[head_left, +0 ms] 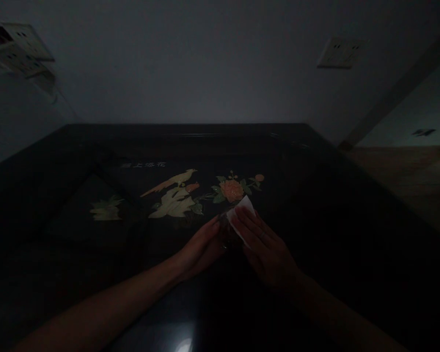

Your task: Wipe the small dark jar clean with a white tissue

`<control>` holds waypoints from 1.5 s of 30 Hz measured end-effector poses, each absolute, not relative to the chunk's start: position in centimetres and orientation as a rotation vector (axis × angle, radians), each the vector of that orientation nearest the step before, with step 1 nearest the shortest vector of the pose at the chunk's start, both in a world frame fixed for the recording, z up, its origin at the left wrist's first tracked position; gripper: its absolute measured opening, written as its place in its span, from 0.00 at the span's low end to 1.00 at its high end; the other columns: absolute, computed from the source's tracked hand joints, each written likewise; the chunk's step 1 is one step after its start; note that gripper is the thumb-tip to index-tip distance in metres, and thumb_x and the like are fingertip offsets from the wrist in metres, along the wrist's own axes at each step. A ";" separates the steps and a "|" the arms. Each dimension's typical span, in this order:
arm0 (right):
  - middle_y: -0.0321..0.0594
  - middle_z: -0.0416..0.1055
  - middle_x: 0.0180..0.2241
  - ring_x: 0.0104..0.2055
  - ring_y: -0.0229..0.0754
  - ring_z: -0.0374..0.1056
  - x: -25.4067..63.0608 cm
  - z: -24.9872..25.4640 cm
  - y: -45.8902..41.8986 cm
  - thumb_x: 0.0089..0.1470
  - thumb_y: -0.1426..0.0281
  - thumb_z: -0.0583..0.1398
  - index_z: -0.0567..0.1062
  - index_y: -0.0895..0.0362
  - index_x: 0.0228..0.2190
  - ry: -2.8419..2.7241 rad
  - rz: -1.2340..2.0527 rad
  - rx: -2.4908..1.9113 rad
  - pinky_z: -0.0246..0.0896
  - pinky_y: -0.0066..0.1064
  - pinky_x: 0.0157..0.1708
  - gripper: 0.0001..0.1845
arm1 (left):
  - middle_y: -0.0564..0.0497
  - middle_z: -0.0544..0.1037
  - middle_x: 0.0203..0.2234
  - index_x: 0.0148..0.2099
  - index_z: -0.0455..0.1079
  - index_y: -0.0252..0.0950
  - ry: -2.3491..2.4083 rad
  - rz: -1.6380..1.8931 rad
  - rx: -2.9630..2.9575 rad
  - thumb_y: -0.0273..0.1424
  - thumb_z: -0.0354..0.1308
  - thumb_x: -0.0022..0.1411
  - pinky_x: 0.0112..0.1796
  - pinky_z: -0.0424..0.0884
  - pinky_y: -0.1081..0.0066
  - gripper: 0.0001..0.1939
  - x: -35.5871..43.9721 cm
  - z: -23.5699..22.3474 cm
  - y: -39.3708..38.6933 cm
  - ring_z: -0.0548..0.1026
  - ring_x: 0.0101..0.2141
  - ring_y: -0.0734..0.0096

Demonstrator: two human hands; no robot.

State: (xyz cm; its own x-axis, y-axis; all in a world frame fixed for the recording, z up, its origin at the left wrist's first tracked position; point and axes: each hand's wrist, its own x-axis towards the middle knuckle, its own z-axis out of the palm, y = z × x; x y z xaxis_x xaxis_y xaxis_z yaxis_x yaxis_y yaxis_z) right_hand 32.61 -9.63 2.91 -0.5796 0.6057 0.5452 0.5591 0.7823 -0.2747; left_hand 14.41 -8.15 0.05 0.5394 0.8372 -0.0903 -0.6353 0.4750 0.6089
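The view is very dim. Near the middle, my left hand (201, 247) is curled around the left side of a dark, shiny object (227, 237), perhaps glass, whose kind I cannot make out. From the other side, my right hand (266, 247) presses a white tissue (244, 204) against it, fingers together over the paper; a ring shows on one finger. Both hands are above a glossy black table (220, 303). Just beyond them lie an orange flower design (231, 190) and a pale bird design (174, 181) on its surface.
A grey wall (190, 63) rises behind the table's far edge. Wall sockets (341, 52) are at the right, and more sockets with plugs (24, 54) at the upper left. Wooden flooring (399, 171) shows past the table's right edge.
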 end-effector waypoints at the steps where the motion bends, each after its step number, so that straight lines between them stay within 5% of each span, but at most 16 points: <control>1: 0.44 0.51 0.64 0.65 0.46 0.46 32.6 2.9 -9.5 0.61 0.76 0.48 0.44 0.56 0.64 -2.313 0.098 -0.879 0.51 0.45 0.61 0.32 | 0.45 0.74 0.50 0.51 0.71 0.36 0.406 0.937 0.553 0.36 0.59 0.59 0.56 0.56 0.63 0.18 14.4 0.1 -8.1 0.66 0.54 0.59; 10: 0.44 0.58 0.61 0.63 0.45 0.52 33.3 2.5 -9.0 0.60 0.78 0.50 0.47 0.53 0.63 -2.277 0.037 -0.892 0.55 0.46 0.60 0.32 | 0.42 0.71 0.54 0.53 0.69 0.36 0.376 0.896 0.483 0.42 0.56 0.60 0.57 0.54 0.54 0.22 14.5 1.1 -7.8 0.61 0.58 0.53; 19: 0.45 0.63 0.57 0.61 0.45 0.57 33.3 2.9 -9.2 0.59 0.76 0.51 0.50 0.54 0.62 -2.285 0.074 -0.766 0.58 0.45 0.58 0.32 | 0.42 0.75 0.48 0.51 0.71 0.32 0.402 0.919 0.433 0.41 0.56 0.61 0.55 0.58 0.61 0.21 14.3 0.7 -7.3 0.69 0.52 0.59; 31: 0.47 0.57 0.61 0.65 0.46 0.49 32.5 2.8 -9.8 0.61 0.74 0.49 0.44 0.57 0.64 -2.375 -0.011 -0.834 0.44 0.50 0.63 0.32 | 0.45 0.75 0.48 0.52 0.70 0.37 0.449 0.896 0.549 0.33 0.66 0.53 0.50 0.64 0.67 0.23 14.3 0.7 -7.8 0.71 0.49 0.63; 45: 0.50 0.62 0.58 0.63 0.47 0.53 33.4 2.5 -9.3 0.59 0.78 0.50 0.49 0.59 0.63 -2.288 -0.041 -0.825 0.55 0.50 0.59 0.32 | 0.43 0.75 0.48 0.52 0.70 0.33 0.336 0.992 0.508 0.35 0.64 0.54 0.56 0.57 0.60 0.23 14.3 0.8 -7.4 0.67 0.54 0.56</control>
